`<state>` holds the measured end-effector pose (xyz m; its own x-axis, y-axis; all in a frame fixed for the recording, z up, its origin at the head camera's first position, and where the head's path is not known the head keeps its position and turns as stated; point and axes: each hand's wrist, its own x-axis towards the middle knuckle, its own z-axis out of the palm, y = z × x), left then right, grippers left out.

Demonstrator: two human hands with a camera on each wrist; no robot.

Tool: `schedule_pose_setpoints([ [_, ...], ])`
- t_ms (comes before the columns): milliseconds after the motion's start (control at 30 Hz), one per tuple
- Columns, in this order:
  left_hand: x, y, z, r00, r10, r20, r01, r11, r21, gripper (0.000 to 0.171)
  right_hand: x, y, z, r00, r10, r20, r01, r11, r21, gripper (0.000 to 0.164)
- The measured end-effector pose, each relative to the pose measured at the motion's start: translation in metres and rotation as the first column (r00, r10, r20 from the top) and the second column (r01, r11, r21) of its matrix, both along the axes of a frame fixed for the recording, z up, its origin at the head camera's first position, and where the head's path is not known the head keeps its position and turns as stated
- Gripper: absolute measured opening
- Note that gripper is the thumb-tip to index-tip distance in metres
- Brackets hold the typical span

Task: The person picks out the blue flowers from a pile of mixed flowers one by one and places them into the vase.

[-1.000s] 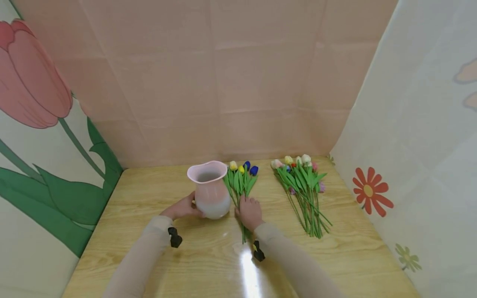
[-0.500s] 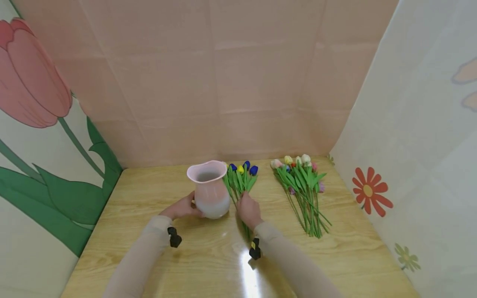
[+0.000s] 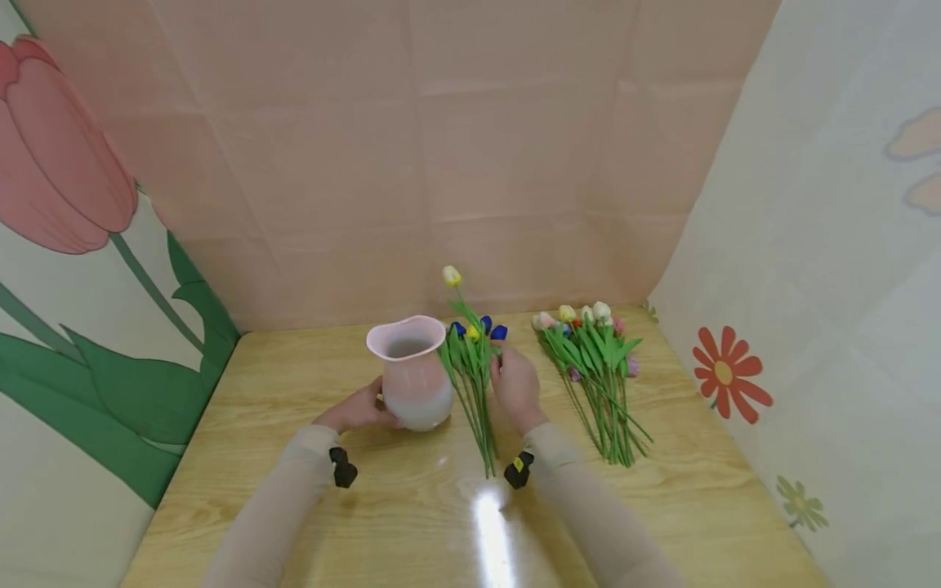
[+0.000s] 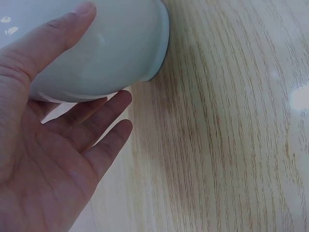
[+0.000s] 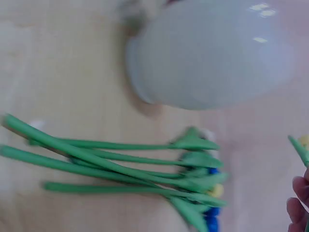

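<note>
Gripped pink-and-white flared glossy vase [image 3: 417, 388] in left hand [image 3: 362, 408], pinched yellow-and-white artificial tulip [image 3: 452, 276] in right hand [image 3: 516, 384]; risked snagging overlapping green leaves [image 3: 470, 356].

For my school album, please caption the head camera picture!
Left hand on a pink and white vase, right hand holding up a yellow tulip.

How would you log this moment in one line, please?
left hand: holds vase | right hand: holds pale yellow tulip | other tulips: lying on table
</note>
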<state>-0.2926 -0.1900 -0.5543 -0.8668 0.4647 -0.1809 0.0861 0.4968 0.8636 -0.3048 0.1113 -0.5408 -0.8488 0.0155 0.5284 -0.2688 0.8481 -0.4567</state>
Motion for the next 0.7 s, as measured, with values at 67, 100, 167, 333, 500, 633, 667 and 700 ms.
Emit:
schedule_pose_setpoints([
  [67, -0.001, -0.001, -0.001, 1.0, -0.002, 0.0, 0.002, 1.0, -0.002, 0.09, -0.002, 0.006, 0.01, 0.998, -0.016, -0.066, 0.016, 1.0, 0.005, 0.025],
  [100, -0.001, -0.001, 0.0, 1.0, -0.002, 0.003, 0.002, 1.0, -0.001, 0.089, -0.003, 0.01, 0.014, 0.995, -0.027, -0.095, 0.028, 1.0, 0.008, 0.024],
  [167, -0.001, -0.002, 0.0, 1.0, -0.002, 0.01, 0.002, 1.0, 0.002, 0.088, -0.005, 0.019, 0.02, 0.988, -0.046, -0.15, 0.049, 0.999, 0.013, 0.023],
  [333, -0.001, -0.002, 0.0, 1.0, -0.001, 0.005, 0.001, 1.0, 0.01, 0.087, -0.008, 0.044, 0.03, 0.961, -0.104, -0.256, 0.117, 0.992, 0.038, 0.024],
  [500, 0.0, -0.001, 0.001, 1.0, -0.004, 0.009, 0.004, 1.0, 0.012, 0.086, -0.011, 0.069, 0.033, 0.938, -0.188, -0.29, 0.207, 0.978, 0.036, 0.026],
  [633, 0.001, 0.0, 0.002, 1.0, -0.003, 0.014, 0.002, 1.0, 0.01, 0.088, -0.015, 0.09, 0.027, 0.931, -0.239, -0.276, 0.256, 0.966, 0.025, 0.025],
  [667, 0.001, 0.0, 0.002, 1.0, -0.001, 0.013, 0.001, 1.0, 0.01, 0.088, -0.015, 0.096, 0.024, 0.931, -0.25, -0.267, 0.265, 0.964, 0.022, 0.025],
  [700, 0.001, 0.0, 0.002, 1.0, 0.0, 0.017, 0.0, 1.0, 0.011, 0.088, -0.016, 0.101, 0.02, 0.93, -0.264, -0.255, 0.28, 0.96, 0.025, 0.024],
])
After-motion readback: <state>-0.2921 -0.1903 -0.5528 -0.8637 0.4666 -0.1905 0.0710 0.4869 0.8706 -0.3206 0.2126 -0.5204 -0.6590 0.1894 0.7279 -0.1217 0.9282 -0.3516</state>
